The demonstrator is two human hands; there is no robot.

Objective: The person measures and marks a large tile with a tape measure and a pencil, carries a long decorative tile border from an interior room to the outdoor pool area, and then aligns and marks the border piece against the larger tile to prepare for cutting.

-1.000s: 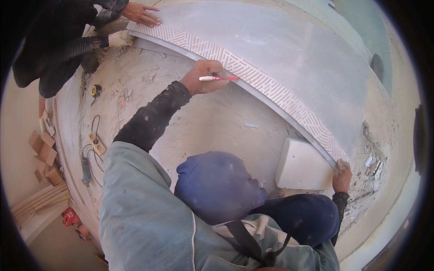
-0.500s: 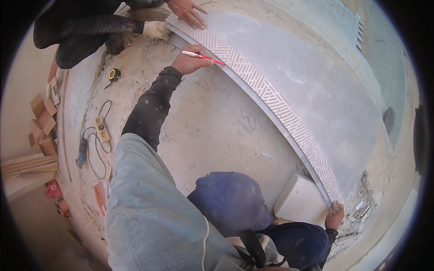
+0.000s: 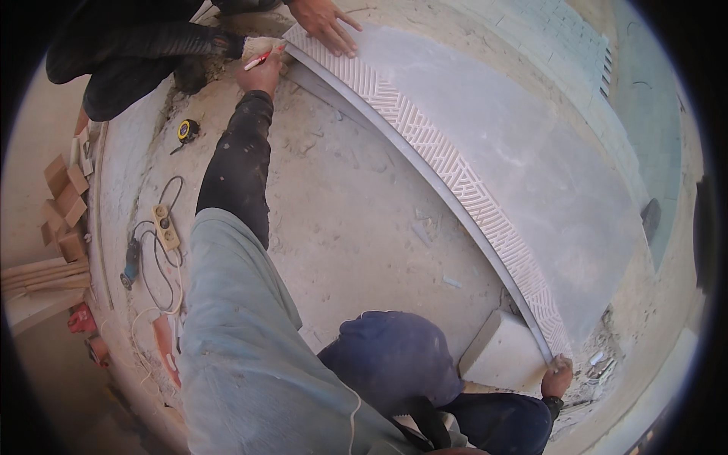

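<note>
A red-and-white pen point(image 3: 260, 60) is pinched in my left hand point(image 3: 259, 74), its red tip by the slab's far left corner. My right hand point(image 3: 557, 376) is closed on the slab's near right corner. Between them stretches a large grey slab point(image 3: 500, 129) with a grooved pale band point(image 3: 455, 171) and a narrow grey edge strip point(image 3: 425, 171) facing me. Whether that strip is a separate bar, I cannot tell. At the far end, a co-worker's bare hand point(image 3: 326, 29) lies on the slab; their gloved hand point(image 3: 262, 47) is beside my left hand.
A white block point(image 3: 500, 349) sits under the slab's near end. On the dusty floor at left are a tape measure point(image 3: 186, 131), a power strip point(image 3: 165, 227), a blue-green power tool point(image 3: 131, 264) and looped cords. Cardboard pieces point(image 3: 64, 197) lie farther left.
My left hand has moved with the pen along the slab's edge, up and left to its far corner. My right hand keeps its hold on the near corner.
</note>
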